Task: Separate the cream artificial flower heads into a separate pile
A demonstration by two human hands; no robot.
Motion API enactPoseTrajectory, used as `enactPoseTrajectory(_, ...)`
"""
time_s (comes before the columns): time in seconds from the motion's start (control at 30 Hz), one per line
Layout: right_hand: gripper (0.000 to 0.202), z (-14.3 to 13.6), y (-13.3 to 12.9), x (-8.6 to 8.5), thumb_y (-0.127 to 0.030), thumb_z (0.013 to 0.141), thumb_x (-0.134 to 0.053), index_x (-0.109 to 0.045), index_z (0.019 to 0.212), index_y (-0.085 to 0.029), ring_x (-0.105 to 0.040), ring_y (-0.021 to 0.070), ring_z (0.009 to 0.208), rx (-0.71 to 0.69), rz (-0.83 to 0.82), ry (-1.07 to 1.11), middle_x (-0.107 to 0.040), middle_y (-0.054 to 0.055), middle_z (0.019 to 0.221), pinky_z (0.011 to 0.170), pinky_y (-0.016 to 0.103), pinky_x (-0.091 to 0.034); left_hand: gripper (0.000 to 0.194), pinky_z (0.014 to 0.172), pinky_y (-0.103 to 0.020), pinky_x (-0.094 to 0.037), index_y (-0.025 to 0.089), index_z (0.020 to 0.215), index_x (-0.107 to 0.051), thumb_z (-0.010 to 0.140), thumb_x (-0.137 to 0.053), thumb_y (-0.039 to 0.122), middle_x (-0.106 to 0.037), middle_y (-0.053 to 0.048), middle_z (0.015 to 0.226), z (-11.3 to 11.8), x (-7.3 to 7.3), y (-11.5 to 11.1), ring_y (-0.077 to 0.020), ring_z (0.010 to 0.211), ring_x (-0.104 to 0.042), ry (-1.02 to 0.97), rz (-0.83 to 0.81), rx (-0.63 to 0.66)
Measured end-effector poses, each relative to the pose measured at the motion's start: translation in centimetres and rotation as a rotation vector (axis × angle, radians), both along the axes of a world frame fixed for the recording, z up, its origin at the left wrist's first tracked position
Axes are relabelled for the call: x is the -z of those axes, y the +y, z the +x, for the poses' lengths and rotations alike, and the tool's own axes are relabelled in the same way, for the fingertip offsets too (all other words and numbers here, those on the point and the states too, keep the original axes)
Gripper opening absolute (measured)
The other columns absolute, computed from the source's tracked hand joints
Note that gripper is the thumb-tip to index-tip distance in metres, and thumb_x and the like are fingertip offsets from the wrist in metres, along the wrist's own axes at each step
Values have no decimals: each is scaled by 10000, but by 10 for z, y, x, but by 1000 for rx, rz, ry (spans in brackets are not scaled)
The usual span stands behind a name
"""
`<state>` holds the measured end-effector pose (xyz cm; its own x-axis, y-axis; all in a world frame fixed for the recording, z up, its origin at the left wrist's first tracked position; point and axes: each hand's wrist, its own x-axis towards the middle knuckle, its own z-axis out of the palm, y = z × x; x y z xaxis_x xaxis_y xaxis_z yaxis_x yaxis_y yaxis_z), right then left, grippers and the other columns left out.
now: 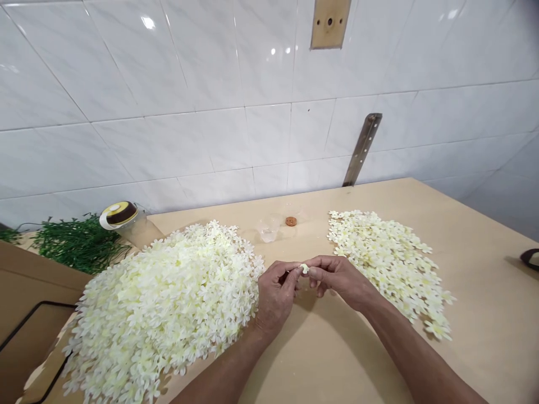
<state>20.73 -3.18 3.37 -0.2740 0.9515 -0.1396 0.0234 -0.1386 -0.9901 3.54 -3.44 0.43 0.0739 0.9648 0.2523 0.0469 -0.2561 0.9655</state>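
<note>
Between my two hands, a small pale artificial flower (305,269) is pinched above the table. My left hand (278,292) has its thumb and forefinger closed on the flower from the left. From the right, the thumb and forefinger of my right hand (334,276) close at its edge. Left of my hands spreads a large heap of white and pale yellow artificial flowers (168,297). A smaller, flatter pile of cream flowers (387,258) lies to the right, beyond my right forearm.
Near the wall stand a small clear plastic cup (268,231) and a round brown disc (291,221). A lidded bottle (130,221), green artificial foliage (80,244) and a cardboard box (33,308) are at left. A metal bracket (362,150) rises behind the table (475,269).
</note>
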Motion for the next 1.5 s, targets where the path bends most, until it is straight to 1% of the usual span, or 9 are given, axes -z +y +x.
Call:
enactPoseTrajectory(0.2, 356, -10, -3, 5, -523, 780, -684, -699, 777, -167, -610, 152, 561, 168, 118, -214, -654, 16, 609, 557, 266, -524, 291, 485, -247, -497, 145, 969, -720, 877, -595, 391, -609, -9, 589, 5, 4, -3, -125, 479, -563, -50, -175, 9)
enactPoseTrajectory(0.37, 278, -16, -5, 12, -413, 887, -573, -684, 727, -214, -600, 161, 594, 290, 546, -603, -681, 37, 664, 579, 264, -468, 316, 547, -255, -516, 157, 1061, -700, 901, -552, 386, -681, -68, 786, 1, 0, -1, -141, 570, -621, 77, -76, 33)
enactPoseTrajectory(0.5, 204, -17, -6, 10, -262, 895, -540, -687, 763, -211, -615, 160, 638, 239, 702, -712, -687, 38, 719, 615, 262, -454, 308, 548, -252, -506, 182, 990, -729, 891, -563, 422, -683, -84, 849, 1, -2, 0, -151, 610, -627, 198, -25, 31)
enactPoseTrajectory(0.63, 217, -20, -9, 5, -222, 895, -536, -705, 759, -219, -616, 152, 637, 156, 653, -645, -684, 21, 707, 624, 264, -468, 335, 512, -255, -485, 189, 960, -731, 904, -531, 451, -664, -55, 737, 3, 1, 0, -142, 533, -586, 111, -117, 25)
enactPoseTrajectory(0.8, 240, -20, -9, 5, -354, 908, -537, -743, 945, -236, -640, 167, 636, 59, 339, -330, -695, 25, 725, 609, 285, -545, 310, 567, -261, -469, 191, 905, -715, 891, -547, 452, -638, -43, 688, -1, 1, 1, -158, 600, -578, 72, -47, -72)
enactPoseTrajectory(1.0, 366, -4, 0, 5, -481, 819, -635, -733, 992, -173, -621, 155, 553, 364, 251, -274, -680, 40, 673, 552, 300, -578, 369, 522, -228, -354, 178, 772, -632, 925, -471, 472, -477, 21, 554, -5, -5, 4, -111, 520, -435, 148, -78, -68)
enactPoseTrajectory(1.13, 399, 10, 5, 5, -510, 805, -655, -729, 994, -166, -610, 145, 536, 454, 258, -290, -674, 38, 664, 540, 290, -576, 464, 433, -212, -263, 175, 687, -576, 885, -477, 583, -365, 55, 501, 3, -1, 0, -82, 442, -320, 20, -262, 96)
enactPoseTrajectory(1.37, 383, 2, -3, -3, -479, 884, -590, -700, 1146, -223, -664, 156, 656, 129, 314, -320, -718, 80, 1009, 589, 294, -584, 526, 320, -196, -209, 170, 718, -542, 814, -506, 685, -458, 57, 488, 8, -1, -2, -57, 302, -331, -261, -524, 208)
enactPoseTrajectory(1.5, 294, -11, -6, -1, -418, 895, -592, -720, 1108, -261, -662, 168, 712, 62, 444, -407, -730, 58, 957, 600, 279, -566, 580, 316, -199, -266, 170, 699, -540, 797, -472, 737, -472, 28, 379, 7, -3, 0, -84, 287, -347, -284, -539, 254)
